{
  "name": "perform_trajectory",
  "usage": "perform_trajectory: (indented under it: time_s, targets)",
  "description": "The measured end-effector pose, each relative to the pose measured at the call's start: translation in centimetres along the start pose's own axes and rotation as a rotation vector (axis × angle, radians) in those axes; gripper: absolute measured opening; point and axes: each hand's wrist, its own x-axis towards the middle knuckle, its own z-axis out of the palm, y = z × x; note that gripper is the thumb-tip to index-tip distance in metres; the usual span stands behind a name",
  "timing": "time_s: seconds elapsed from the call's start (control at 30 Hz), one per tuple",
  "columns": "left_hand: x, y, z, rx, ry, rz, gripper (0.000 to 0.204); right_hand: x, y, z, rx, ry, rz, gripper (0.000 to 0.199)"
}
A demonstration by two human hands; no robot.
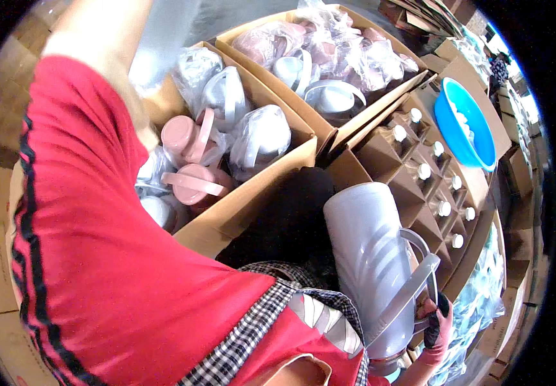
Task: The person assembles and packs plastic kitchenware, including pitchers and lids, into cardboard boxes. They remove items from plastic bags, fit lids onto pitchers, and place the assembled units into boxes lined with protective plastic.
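My right hand point(437, 325), in a pink and black glove with bare fingertips, is closed round the side handle of a pale lavender-grey insulated jug point(368, 251). The jug leans in front of my body on the right, its wide smooth end pointing away from me. A long carry handle point(401, 301) hangs across its side. My left arm point(101, 32) stretches up past the top edge, blurred, so the hand is out of sight. Beside that arm is a blurred, pale translucent shape point(162, 42), too smeared to identify.
An open carton point(252, 183) ahead holds pink and pale grey jugs, some bagged in clear plastic. Beyond stands another carton point(329, 132) of bagged jugs. To the right, a divided carton point(381, 151) shows several white-capped necks. A blue basin point(448, 122) with white pieces sits beside it.
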Motion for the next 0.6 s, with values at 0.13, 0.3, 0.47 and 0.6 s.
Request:
perform_trajectory:
  time_s: [0.13, 0.3, 0.47, 0.6]
  targets:
    - [2.9, 8.4, 2.5, -0.780, -0.216, 0.013, 0.024, -1.2, 1.7, 0.2, 0.184, 0.001, -0.016, 0.030]
    - [-1.4, 14.6, 11.8, -1.634, -0.731, -0.055, 0.024, -2.9, 2.8, -0.1, 0.284, 0.131, -0.031, 0.023]
    - [-15.9, 18.8, 21.1, -1.995, -1.112, -0.139, 0.023, -3.1, 4.4, -0.2, 0.520, 0.300, -0.230, 0.018]
    - [-26.0, 21.5, 22.0, -2.006, -1.315, -0.537, 0.017, -1.9, 2.6, 4.0, 0.587, 0.212, -0.269, 0.029]
